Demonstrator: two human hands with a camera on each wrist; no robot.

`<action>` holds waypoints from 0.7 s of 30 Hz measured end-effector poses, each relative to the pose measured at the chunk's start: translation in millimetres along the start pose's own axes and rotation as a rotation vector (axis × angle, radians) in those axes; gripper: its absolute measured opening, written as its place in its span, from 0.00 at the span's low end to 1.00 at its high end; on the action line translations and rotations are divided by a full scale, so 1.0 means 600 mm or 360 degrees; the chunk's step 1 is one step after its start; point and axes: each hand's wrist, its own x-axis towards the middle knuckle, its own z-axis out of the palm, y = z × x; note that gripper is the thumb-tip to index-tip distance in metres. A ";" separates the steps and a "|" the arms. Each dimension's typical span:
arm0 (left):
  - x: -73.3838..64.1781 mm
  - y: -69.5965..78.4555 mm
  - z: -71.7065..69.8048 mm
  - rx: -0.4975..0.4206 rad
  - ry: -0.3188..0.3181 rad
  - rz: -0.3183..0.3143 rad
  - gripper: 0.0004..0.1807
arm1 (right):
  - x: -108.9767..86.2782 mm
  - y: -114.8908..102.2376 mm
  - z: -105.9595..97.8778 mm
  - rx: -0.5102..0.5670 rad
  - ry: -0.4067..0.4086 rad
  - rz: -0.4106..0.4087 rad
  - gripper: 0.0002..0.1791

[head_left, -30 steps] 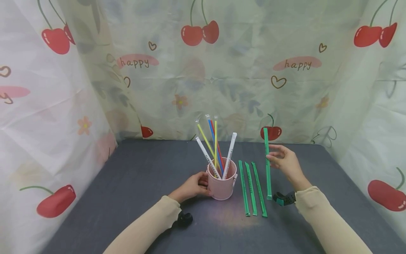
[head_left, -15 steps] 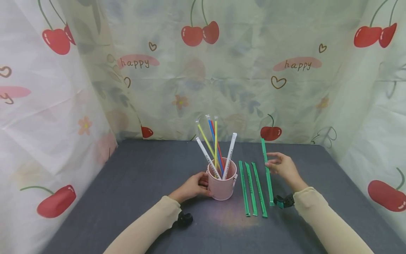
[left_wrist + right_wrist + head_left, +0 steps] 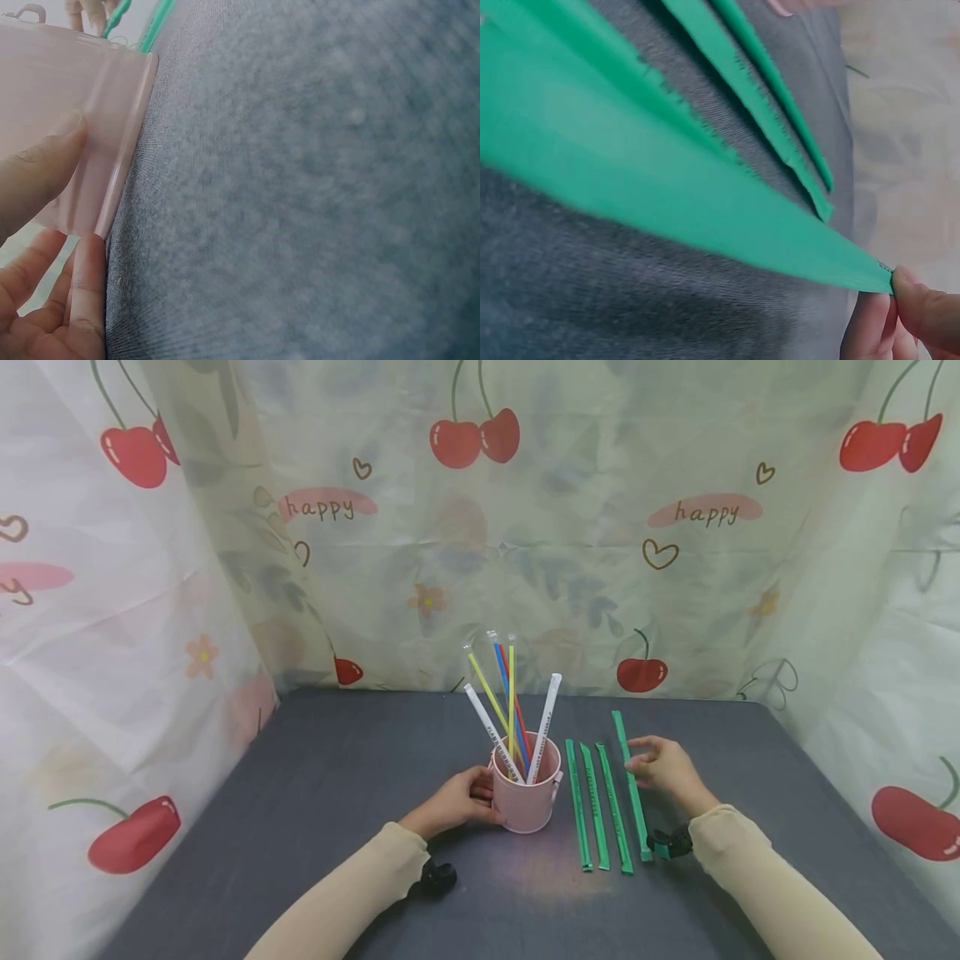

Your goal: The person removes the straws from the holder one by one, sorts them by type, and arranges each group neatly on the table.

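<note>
My left hand grips the side of a small pink bucket. In the left wrist view the thumb lies along the bucket wall, with the fingers round its far side by the base. Paper-wrapped white straws and clear-wrapped yellow, blue and red ones stand in the bucket, leaning different ways. Between thumb and fingertips my right hand pinches a green-wrapped straw, low over the table. Three more green-wrapped straws lie side by side between it and the bucket.
Dark grey cloth covers the table. A cherry-print curtain hangs behind and along both sides. Black wrist devices show under both sleeves, the left one close to the table.
My right hand has come down and nearer with the green-wrapped straw, lowering it beside the other three. The left hand and the bucket have stayed put.
</note>
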 end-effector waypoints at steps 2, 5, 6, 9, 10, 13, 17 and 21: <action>0.000 0.000 0.000 0.0005 0.0003 -0.0004 0.35 | 0.002 0.004 0.002 0.0007 -0.0015 0.0030 0.26; 0.003 -0.003 0.001 0.0017 0.0005 -0.0017 0.35 | 0.001 0.007 0.006 0.0001 -0.0031 0.0040 0.26; 0.004 -0.004 0.001 0.0019 0.0005 -0.0022 0.34 | 0.001 0.008 0.007 0.0002 -0.0028 0.0047 0.26; 0.006 -0.006 0.000 0.0019 -0.0001 -0.0019 0.34 | 0.000 0.009 0.010 -0.0006 -0.0027 0.0044 0.25; 0.005 -0.005 0.000 0.0019 -0.0003 -0.0012 0.34 | -0.001 0.009 0.011 -0.0009 -0.0026 0.0047 0.25; 0.004 -0.003 -0.001 0.0014 -0.0008 0.0004 0.34 | -0.003 0.009 0.013 -0.0011 -0.0038 0.0067 0.25; 0.003 -0.002 -0.001 0.0016 -0.0006 0.0007 0.34 | -0.005 0.010 0.015 -0.0016 -0.0056 0.0107 0.24; 0.001 0.001 -0.001 0.0011 -0.0011 -0.0009 0.35 | -0.006 0.012 0.018 -0.0025 -0.0069 0.0144 0.24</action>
